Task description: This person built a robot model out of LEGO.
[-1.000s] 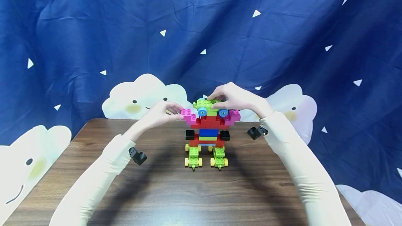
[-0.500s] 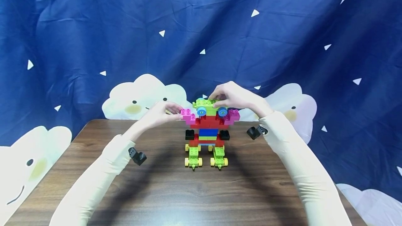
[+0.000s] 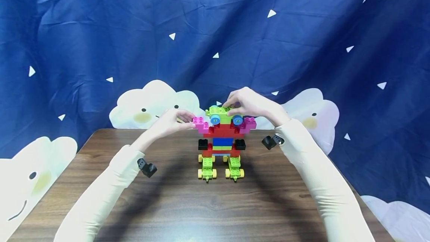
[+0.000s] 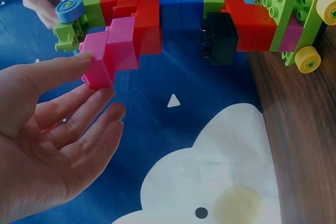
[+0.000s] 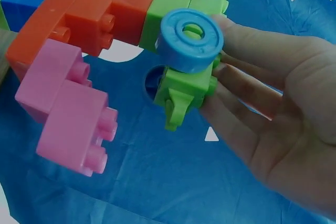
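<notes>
A robot-like figure of toy building bricks stands upright on the table, with red bricks (image 3: 223, 132) across its chest and blue bricks (image 3: 222, 142) below. My left hand (image 3: 171, 122) pinches the outer pink brick (image 4: 97, 61) of the left arm between thumb and fingertips. On top, my right hand (image 3: 250, 104) grips the green wheeled block (image 5: 184, 85), which has blue wheels (image 5: 191, 39) and forms the head. The right wrist view shows the other pink arm bricks (image 5: 73, 121) untouched. Black bricks (image 3: 203, 144) stick out at the sides.
Two green wheeled blocks (image 3: 207, 163) with yellow wheels serve as the feet on the brown wooden table (image 3: 188, 212). Behind the table's far edge hangs a blue curtain (image 3: 141, 40) with white triangles and clouds. Each sleeve carries a small black wrist camera (image 3: 147, 168).
The head view has shifted very slightly. Both hands keep their holds on the figure, which stays in place.
</notes>
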`<state>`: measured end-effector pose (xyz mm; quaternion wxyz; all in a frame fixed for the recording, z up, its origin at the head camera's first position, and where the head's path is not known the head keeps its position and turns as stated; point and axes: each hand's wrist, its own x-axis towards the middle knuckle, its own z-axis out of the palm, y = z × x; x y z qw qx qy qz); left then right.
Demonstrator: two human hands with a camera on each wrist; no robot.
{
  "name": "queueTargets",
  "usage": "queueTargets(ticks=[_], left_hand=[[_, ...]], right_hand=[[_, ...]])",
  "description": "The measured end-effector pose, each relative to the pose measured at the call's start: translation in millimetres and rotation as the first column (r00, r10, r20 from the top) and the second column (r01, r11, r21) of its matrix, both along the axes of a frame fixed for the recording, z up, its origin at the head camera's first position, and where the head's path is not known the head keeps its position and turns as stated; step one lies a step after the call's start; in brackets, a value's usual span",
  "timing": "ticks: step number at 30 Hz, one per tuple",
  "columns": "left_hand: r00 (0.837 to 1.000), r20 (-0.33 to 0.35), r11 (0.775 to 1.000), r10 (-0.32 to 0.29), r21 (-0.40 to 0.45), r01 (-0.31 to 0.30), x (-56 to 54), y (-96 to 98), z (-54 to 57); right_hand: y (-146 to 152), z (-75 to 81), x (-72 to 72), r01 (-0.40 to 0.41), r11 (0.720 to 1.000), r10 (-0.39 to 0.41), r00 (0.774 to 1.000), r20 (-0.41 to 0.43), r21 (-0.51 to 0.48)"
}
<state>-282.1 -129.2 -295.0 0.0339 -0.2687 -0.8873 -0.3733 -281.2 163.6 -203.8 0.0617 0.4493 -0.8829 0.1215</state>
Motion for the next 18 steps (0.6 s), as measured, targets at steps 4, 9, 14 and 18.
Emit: queueTargets(ticks=[4, 9, 14, 18], left_hand=[[1.000, 0.007, 1.000, 0.006, 0.001, -0.006, -1.4, 0.3, -1.5], [1.000, 0.001, 1.000, -0.004, 0.011, 0.004, -0.7, -0.2, -0.5], [1.000, 0.002, 1.000, -0.011, 0.025, 0.011, -0.6, -0.6, -0.7], [1.000, -0.002, 1.000, -0.010, 0.021, 0.010, -1.5, -1.1, -1.6]], right_hand=[[-2.4, 1.5, 1.4, 0.024, 0.999, -0.024, 1.000, -0.015, 0.028], [-4.5, 3.4, 3.8, 0.051, 0.998, -0.050, 0.998, -0.023, 0.043], [-3.9, 2.4, 5.2, 0.052, 0.998, -0.052, 0.999, -0.016, 0.033], [-4.3, 1.9, 5.8, 0.052, 0.998, -0.052, 0.999, -0.012, 0.027]])
